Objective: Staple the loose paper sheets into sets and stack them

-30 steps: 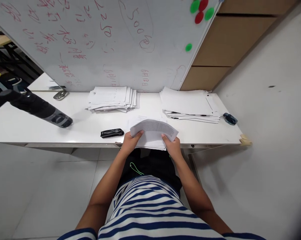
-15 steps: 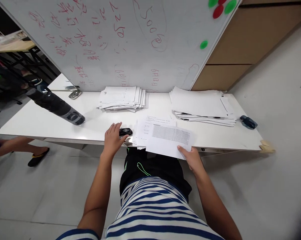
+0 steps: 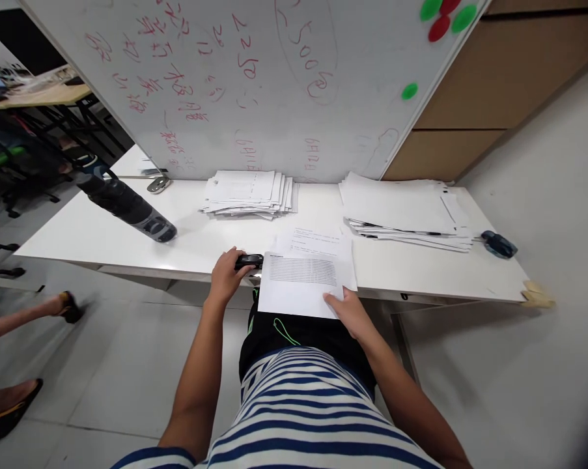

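Note:
At the front edge of the desk lies a black stapler (image 3: 249, 261). My left hand (image 3: 226, 277) is closed around its left end, fingers on the far side and thumb on the near side. My right hand (image 3: 348, 311) pinches a printed sheet of paper (image 3: 298, 290) by its lower right corner, thumb on top. The sheet's left edge comes close to the stapler's right end; whether they touch I cannot tell. Beneath it, other printed sheets (image 3: 323, 242) lie on the desk, partly covered.
Behind are two paper stacks, a smaller left one (image 3: 245, 189) and a larger right one (image 3: 396, 202). A dark bottle (image 3: 127, 208) stands left, near a computer mouse (image 3: 158, 185). A whiteboard (image 3: 274, 117) rises behind the desk (image 3: 79, 241). Another person's legs (image 3: 25, 320) show at left.
My right hand has brought the printed sheet left, toward the stapler. My left hand has closed further around the stapler. The view has shifted slightly, and the other person's legs have moved.

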`<state>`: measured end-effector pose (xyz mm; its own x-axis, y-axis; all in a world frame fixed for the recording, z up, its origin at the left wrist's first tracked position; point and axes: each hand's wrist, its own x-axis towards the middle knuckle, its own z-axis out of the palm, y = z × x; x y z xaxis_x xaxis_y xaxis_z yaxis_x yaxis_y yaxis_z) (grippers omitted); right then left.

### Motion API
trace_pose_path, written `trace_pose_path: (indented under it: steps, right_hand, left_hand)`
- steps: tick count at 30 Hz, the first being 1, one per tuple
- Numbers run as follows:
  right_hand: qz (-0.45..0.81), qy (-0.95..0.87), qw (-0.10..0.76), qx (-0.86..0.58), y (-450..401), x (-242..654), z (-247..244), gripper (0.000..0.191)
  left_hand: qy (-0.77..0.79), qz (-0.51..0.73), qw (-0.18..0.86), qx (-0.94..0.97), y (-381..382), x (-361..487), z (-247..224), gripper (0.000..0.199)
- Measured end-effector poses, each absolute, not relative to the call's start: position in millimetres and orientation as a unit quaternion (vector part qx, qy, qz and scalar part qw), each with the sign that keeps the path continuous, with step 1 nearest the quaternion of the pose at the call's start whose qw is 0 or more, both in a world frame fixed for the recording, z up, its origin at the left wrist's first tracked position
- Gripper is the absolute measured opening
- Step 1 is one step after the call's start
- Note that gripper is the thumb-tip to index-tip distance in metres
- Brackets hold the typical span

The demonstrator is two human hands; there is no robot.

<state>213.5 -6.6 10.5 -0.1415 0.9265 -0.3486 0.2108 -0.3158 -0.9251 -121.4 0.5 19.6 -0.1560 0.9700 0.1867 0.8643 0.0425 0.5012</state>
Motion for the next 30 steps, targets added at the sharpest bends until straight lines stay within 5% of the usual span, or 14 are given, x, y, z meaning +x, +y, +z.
trace_pose_path:
  steps: [19, 24, 30]
  right_hand:
    - [0.632, -0.504, 0.288, -0.512, -8, 178, 8, 0.046]
    - [0.637, -0.488, 0.308, -0.511, -11, 168, 3, 0.048]
    - [0.616, -0.499, 0.337, -0.508, -16, 167, 10, 0.054]
  left_hand:
    - [0.690, 0.254, 0.129, 0.665, -3, -120, 25, 0.033]
    - [0.705, 0.207, 0.176, 0.655, -5, -116, 51, 0.046]
    - [0.720, 0.288, 0.178, 0.605, 37, -95, 70, 0.044]
